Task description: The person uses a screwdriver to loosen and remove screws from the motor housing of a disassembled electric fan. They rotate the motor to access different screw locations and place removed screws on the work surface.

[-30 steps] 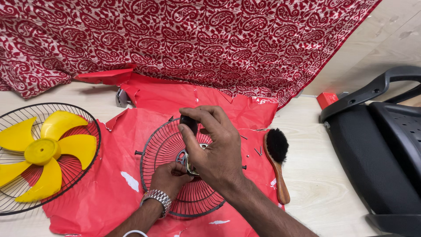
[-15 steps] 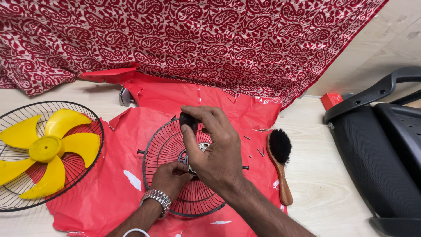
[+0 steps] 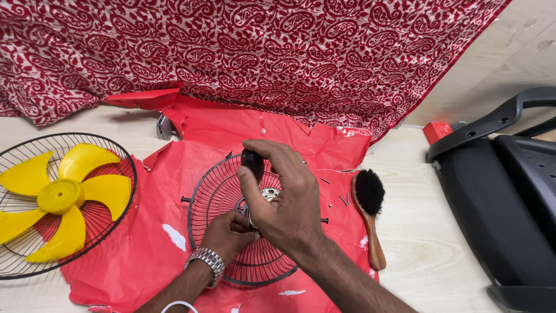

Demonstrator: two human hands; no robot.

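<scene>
Right hand [image 3: 286,203] grip (upright) holds screwdriver [image 3: 253,163] over fan grille [image 3: 214,197].

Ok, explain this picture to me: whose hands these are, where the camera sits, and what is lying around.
The camera sits on a person's head, looking down at their own two hands. The right hand grips a dark tool handle over a round wire fan guard. The left hand, with a metal wristwatch, rests on that guard. Under it lies red paper. To the left sits a yellow fan blade in another guard; to the right, a wooden brush and a black chair.
</scene>
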